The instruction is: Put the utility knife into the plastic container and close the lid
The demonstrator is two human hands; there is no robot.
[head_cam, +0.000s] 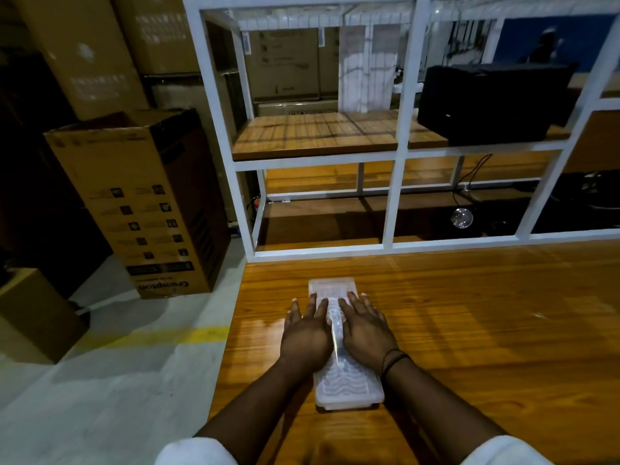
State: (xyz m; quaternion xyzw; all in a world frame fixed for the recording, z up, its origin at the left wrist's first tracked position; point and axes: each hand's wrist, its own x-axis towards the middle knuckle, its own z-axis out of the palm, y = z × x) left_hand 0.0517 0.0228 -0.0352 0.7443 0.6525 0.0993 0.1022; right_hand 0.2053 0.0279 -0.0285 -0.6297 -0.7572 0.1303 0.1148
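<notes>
Both arms reach forward; the left hand (306, 333) and right hand (364, 327) lie flat, palms down, fingers spread, side by side.

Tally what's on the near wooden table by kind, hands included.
Hands: 2, left hand and right hand, both flat on the lid
Plastic container: 1, lid on
Utility knife: 0 visible
Total: 3
</notes>
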